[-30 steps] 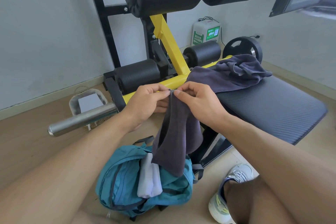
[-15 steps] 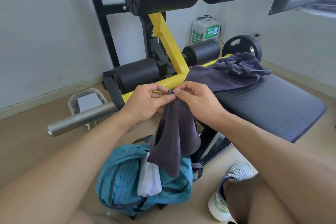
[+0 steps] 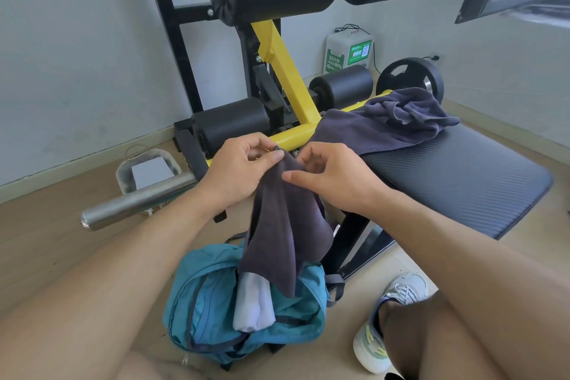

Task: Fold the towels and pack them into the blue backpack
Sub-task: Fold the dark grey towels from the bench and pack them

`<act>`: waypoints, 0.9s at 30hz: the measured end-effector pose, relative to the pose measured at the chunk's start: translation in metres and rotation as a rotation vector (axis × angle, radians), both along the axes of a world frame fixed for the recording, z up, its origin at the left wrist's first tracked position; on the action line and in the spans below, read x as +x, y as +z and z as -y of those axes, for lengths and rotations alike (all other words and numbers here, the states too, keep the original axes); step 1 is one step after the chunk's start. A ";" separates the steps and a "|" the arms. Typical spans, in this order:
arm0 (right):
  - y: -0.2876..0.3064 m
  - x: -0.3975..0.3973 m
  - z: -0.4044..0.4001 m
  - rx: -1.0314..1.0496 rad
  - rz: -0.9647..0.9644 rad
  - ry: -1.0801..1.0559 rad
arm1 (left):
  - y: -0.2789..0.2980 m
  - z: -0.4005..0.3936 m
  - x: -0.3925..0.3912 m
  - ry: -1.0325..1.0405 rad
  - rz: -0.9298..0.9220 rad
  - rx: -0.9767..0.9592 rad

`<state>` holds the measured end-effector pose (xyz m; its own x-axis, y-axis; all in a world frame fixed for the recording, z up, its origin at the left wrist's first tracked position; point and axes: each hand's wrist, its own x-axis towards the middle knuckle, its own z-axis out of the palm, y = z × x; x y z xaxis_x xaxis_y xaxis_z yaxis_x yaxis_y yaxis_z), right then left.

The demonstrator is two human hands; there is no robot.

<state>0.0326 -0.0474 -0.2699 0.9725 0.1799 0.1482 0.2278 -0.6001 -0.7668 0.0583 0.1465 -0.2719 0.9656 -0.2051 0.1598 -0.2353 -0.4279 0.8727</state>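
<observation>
While the left hand (image 3: pixel 237 173) pinches the top corner of the dark grey towel (image 3: pixel 283 231) between thumb and fingers, the right hand (image 3: pixel 333 177) holds the same edge just beside it, thumb stretched out. Half a second ago both hands pinched at one point; now the right has slid apart. One towel hangs over the blue backpack (image 3: pixel 246 302), one white towel (image 3: pixel 253 305) sticks out of it, and one lies crumpled on the bench pad (image 3: pixel 462 176).

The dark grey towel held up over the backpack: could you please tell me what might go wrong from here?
1. The dark grey towel hangs from a small pinch by the left hand; the right hand looks loose, so it may slip.
2. The white towel sticks out of the blue backpack and may get dislodged.
</observation>
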 end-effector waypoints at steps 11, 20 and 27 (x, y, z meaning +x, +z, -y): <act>-0.005 0.000 -0.003 -0.159 -0.118 0.129 | 0.008 -0.026 0.008 -0.068 0.056 -0.029; -0.007 -0.002 -0.010 -0.249 -0.144 0.189 | 0.000 -0.039 0.023 0.284 0.105 -0.220; -0.003 0.002 -0.002 -0.253 -0.157 0.187 | -0.012 -0.061 0.038 0.545 0.087 -0.237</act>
<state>0.0344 -0.0452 -0.2732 0.9267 0.3689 -0.0721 0.2430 -0.7345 -0.6336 0.0958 0.2071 -0.2834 0.9029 0.3668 0.2241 -0.1119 -0.3027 0.9465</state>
